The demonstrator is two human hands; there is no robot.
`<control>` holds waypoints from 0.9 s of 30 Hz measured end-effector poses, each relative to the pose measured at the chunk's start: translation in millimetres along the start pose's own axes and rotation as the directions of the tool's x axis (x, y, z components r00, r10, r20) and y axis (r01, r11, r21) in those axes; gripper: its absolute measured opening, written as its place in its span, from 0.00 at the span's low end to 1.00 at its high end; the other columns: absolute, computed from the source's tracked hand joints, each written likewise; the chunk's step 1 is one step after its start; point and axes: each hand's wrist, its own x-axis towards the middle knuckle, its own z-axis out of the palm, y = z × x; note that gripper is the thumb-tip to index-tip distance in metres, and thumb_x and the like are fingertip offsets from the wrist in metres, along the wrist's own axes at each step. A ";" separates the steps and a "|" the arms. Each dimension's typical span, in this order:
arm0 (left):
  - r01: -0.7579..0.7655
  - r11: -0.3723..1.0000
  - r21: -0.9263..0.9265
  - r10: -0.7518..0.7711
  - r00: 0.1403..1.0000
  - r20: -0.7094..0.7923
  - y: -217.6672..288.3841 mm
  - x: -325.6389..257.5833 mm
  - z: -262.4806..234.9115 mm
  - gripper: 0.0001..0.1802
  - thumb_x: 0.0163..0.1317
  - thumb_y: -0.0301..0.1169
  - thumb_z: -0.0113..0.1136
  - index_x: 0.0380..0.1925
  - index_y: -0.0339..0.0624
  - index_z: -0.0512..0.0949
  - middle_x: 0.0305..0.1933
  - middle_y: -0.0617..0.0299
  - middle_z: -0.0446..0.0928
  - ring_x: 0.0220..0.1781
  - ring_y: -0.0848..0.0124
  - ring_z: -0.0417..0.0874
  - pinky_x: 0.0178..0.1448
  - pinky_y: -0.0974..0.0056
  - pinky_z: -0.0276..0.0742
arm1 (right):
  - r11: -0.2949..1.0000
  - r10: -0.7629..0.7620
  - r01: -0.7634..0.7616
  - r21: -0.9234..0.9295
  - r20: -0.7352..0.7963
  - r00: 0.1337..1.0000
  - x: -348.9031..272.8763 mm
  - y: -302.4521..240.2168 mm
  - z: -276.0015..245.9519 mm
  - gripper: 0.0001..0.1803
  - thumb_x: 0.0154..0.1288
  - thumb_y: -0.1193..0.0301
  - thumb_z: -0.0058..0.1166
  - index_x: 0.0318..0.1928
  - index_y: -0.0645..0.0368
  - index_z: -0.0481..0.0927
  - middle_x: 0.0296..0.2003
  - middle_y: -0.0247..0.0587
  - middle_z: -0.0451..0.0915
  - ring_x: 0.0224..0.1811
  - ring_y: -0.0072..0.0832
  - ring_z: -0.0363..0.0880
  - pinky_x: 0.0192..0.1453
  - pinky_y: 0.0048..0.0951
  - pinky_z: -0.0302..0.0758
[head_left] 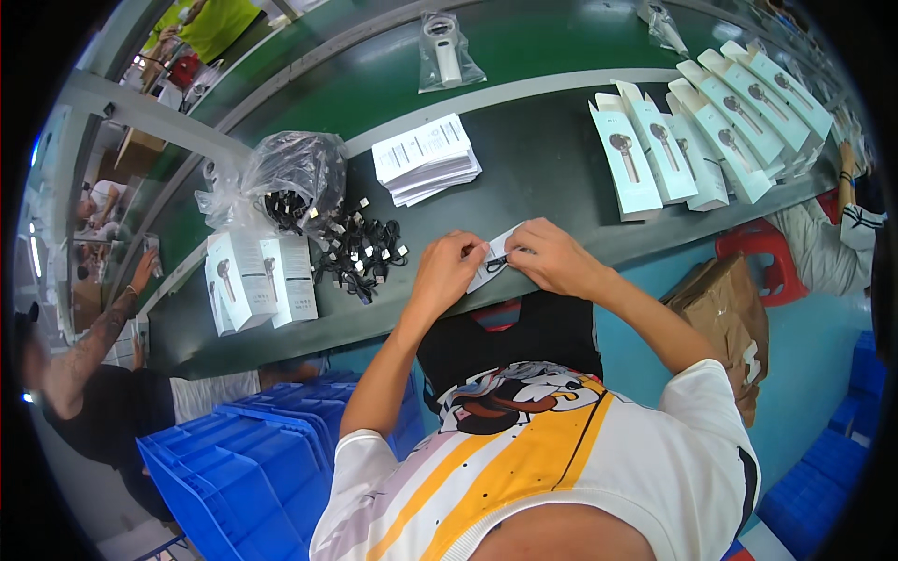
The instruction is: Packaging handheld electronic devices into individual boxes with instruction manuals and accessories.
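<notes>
At the near edge of the bench (543,168), the left hand (450,270) and right hand (557,257), fingers curled nearly closed, pinch the white leaflet (480,277) from either side, where light, even pressure should keep the black cable (497,265) on it from slipping.

Left forearm (385,369): slanting up and inward
Right forearm (659,323): angled up toward the left
Left grip (451,268): fingers curled, wrist bent
Right grip (554,259): knuckles up, fingers bent inward
Closure: partly hidden, hard to judge
</notes>
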 end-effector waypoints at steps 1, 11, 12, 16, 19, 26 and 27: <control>-0.009 1.000 0.002 0.009 1.000 -0.007 0.4 3.4 -1.3 0.12 0.61 0.33 0.57 0.32 0.34 0.81 0.33 0.49 0.79 0.33 0.52 0.79 0.39 0.56 0.72 | 1.000 -0.006 0.006 -0.009 -0.004 1.000 -1.4 -0.5 1.1 0.06 0.54 0.78 0.58 0.32 0.61 0.75 0.37 0.40 0.75 0.42 0.39 0.74 0.47 0.37 0.72; -0.135 0.959 0.250 0.142 0.990 -0.010 -2.7 15.8 4.6 0.09 0.59 0.31 0.56 0.28 0.36 0.80 0.34 0.48 0.80 0.37 0.49 0.81 0.43 0.52 0.75 | 0.999 -0.032 0.033 -0.005 0.018 0.999 -7.0 -4.7 3.0 0.06 0.53 0.78 0.58 0.32 0.61 0.75 0.40 0.40 0.77 0.42 0.38 0.75 0.47 0.36 0.73; -0.139 0.957 0.254 0.148 0.989 -0.018 -1.9 14.7 7.0 0.08 0.58 0.31 0.57 0.27 0.36 0.79 0.34 0.48 0.80 0.36 0.49 0.81 0.43 0.51 0.75 | 0.999 -0.035 0.035 -0.009 0.014 0.999 -7.0 -5.0 3.2 0.06 0.53 0.78 0.58 0.32 0.61 0.75 0.40 0.40 0.77 0.42 0.38 0.75 0.47 0.36 0.73; -0.161 0.946 0.282 0.153 0.987 0.050 0.6 11.9 11.8 0.08 0.56 0.31 0.59 0.28 0.35 0.79 0.32 0.47 0.80 0.35 0.49 0.81 0.42 0.50 0.74 | 1.000 -0.030 0.030 -0.006 -0.011 0.999 -10.3 -5.5 7.2 0.06 0.53 0.78 0.57 0.32 0.62 0.74 0.40 0.41 0.76 0.42 0.39 0.76 0.47 0.37 0.74; -0.160 0.953 0.258 0.126 0.982 0.142 1.3 11.8 12.2 0.08 0.55 0.28 0.61 0.30 0.35 0.76 0.35 0.47 0.78 0.41 0.48 0.79 0.44 0.50 0.75 | 0.999 -0.041 0.040 -0.015 -0.038 0.998 -12.1 -8.5 8.9 0.06 0.53 0.78 0.56 0.32 0.62 0.74 0.41 0.42 0.76 0.42 0.40 0.77 0.47 0.37 0.74; -0.269 0.869 0.415 0.297 0.955 -0.003 8.2 1.3 19.6 0.13 0.51 0.25 0.65 0.36 0.36 0.72 0.39 0.48 0.73 0.44 0.49 0.75 0.45 0.50 0.74 | 0.999 -0.017 0.019 -0.026 0.062 0.998 -10.3 -5.9 6.0 0.06 0.53 0.75 0.54 0.32 0.60 0.73 0.41 0.41 0.75 0.44 0.39 0.74 0.49 0.36 0.72; -0.278 0.846 0.455 0.318 0.948 -0.014 9.4 1.4 21.6 0.13 0.51 0.25 0.64 0.35 0.36 0.72 0.38 0.48 0.72 0.44 0.50 0.75 0.45 0.50 0.73 | 1.000 -0.009 0.011 -0.022 0.074 0.997 -10.3 -6.5 3.0 0.06 0.53 0.76 0.56 0.31 0.61 0.72 0.41 0.41 0.76 0.45 0.40 0.75 0.48 0.37 0.73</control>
